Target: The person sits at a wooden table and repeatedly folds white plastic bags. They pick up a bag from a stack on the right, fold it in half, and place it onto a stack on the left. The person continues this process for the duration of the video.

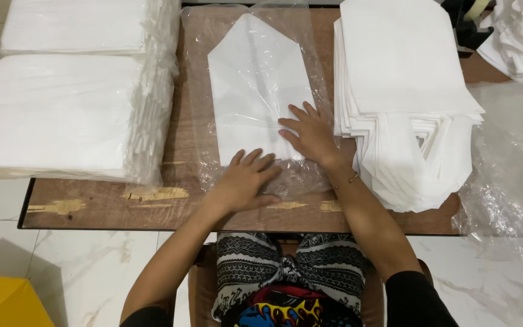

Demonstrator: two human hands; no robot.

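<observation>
Here, left hand point(246, 181), right hand point(310, 134) flat on bagged white cloth point(255, 79).

Just one head-mounted cam here, looking steeply down from above the seated person's lap, pretty close to the wooden surface point(92, 203), facing forward across it.

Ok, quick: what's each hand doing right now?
Left hand: open, flat on the clear plastic bag, holding nothing.
Right hand: open, fingers spread on the bagged white folded piece.

worn wood table point(92, 203), white marble floor point(92, 266), yellow obj point(4, 303)
</observation>
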